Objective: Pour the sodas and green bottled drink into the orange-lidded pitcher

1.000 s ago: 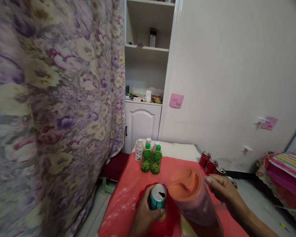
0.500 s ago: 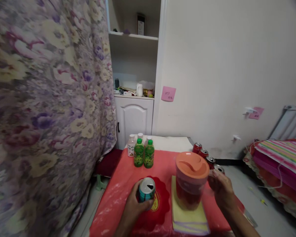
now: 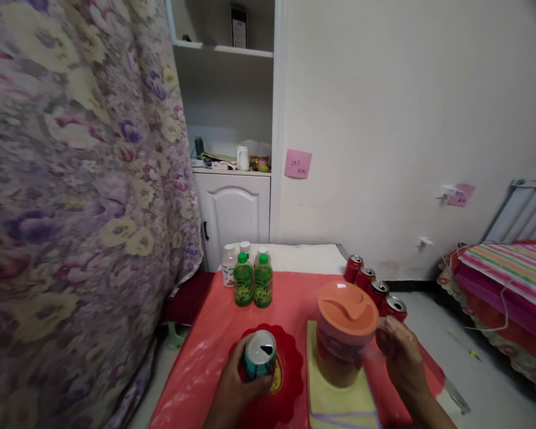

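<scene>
My left hand (image 3: 239, 381) is wrapped around an opened teal drink can (image 3: 259, 357) with a silver top. The can is upright at the red scalloped plate (image 3: 290, 387); whether its base touches is hidden. At the right, my right hand (image 3: 399, 351) has its fingers curled at the handle of a clear pitcher (image 3: 343, 348) with an orange lid (image 3: 346, 310). Dark reddish liquid shows inside the pitcher. It stands on or just over a folded yellow cloth (image 3: 339, 408); I cannot tell which.
Two green-capped bottles (image 3: 252, 283) stand at the back left, with white-capped bottles (image 3: 228, 265) behind them. Several opened red cans (image 3: 379, 292) line the table's right edge. A red cloth (image 3: 290, 298) covers the table. A floral curtain (image 3: 93, 208) hangs at the left.
The view has shifted slightly, so the bottles and plate appear farther left. The pitcher and my right hand appear a little lower. Both hands keep their holds.
</scene>
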Demonstrator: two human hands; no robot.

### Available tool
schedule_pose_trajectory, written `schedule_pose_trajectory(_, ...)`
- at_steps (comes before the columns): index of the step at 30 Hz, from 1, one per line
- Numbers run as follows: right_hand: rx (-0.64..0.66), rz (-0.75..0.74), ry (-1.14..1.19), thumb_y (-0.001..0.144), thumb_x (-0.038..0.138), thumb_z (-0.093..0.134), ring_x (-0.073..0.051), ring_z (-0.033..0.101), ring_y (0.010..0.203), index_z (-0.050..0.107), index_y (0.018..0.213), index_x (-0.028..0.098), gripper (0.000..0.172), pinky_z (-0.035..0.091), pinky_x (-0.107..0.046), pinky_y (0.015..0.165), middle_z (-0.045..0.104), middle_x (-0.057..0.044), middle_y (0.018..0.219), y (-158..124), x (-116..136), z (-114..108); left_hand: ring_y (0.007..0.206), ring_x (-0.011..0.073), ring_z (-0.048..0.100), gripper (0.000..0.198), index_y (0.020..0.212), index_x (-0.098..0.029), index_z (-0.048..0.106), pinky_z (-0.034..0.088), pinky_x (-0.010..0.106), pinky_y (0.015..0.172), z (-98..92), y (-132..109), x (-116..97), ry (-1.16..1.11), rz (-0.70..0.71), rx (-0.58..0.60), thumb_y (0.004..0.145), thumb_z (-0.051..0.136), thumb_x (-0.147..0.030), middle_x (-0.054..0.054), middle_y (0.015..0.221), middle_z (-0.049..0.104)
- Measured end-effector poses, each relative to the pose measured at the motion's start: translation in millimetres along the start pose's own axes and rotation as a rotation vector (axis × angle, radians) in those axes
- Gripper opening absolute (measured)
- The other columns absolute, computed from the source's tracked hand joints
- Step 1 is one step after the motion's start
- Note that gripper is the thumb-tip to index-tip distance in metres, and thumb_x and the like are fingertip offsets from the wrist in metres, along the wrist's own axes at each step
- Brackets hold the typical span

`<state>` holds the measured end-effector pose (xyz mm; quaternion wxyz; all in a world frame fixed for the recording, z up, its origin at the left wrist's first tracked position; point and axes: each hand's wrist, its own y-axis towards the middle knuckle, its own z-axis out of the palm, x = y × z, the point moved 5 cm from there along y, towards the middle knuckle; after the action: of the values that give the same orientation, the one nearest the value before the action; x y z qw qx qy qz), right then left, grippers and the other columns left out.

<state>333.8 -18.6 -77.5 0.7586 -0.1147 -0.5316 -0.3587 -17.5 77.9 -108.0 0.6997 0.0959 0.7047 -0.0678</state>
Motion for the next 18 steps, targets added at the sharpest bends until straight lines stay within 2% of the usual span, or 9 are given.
schedule_pose_trajectory(3,-0.003,0.009,-0.002,0.073,0.049,0.072,-0.009,0.027,0.050,0.049,0.062,0.022,0.037,0.023,-0.024,0.045,0.037,0.008,0.056,-1.3,-4.4,-4.9,0.119,0.0380,0.062,0.084,0.122,-0.015,0.057,0.047,0.046,0.106,1.5,2.3,3.0,0.006,0.002,-0.001,0.046,0.087,-0.032,0.014,0.123,0.071)
schedule_pose_trajectory(8,-0.001,-0.016,-0.067,0.080,0.049,0.067,-0.010,0.026,0.049,0.043,0.059,0.023,0.041,0.022,-0.026,0.046,0.032,0.008,0.055,-5.6,-11.7,-10.5,0.119,0.0361,0.062,0.080,0.123,-0.019,0.058,0.048,0.043,0.104,5.6,5.0,8.5,0.028,0.024,0.012,0.050,0.087,-0.033,0.010,0.121,0.072)
schedule_pose_trajectory(13,0.001,-0.046,-0.158,0.084,0.053,0.062,-0.012,0.031,0.051,0.045,0.060,0.024,0.041,0.026,-0.028,0.048,0.036,0.007,0.056,-6.2,-15.5,-16.9,0.122,0.0391,0.062,0.081,0.122,-0.018,0.061,0.047,0.048,0.109,6.1,3.9,8.0,0.029,0.026,-0.040,0.047,0.087,-0.035,0.013,0.124,0.072)
schedule_pose_trajectory(18,0.025,-0.060,-0.267,0.087,0.057,0.057,-0.014,0.037,0.057,0.056,0.066,0.022,0.041,0.030,-0.028,0.053,0.043,0.005,0.060,-9.6,-11.7,-19.4,0.114,0.0373,0.069,0.075,0.118,-0.018,0.066,0.055,0.045,0.102,6.8,-1.3,-3.2,0.069,0.054,-0.039,0.047,0.087,-0.030,0.011,0.116,0.077)
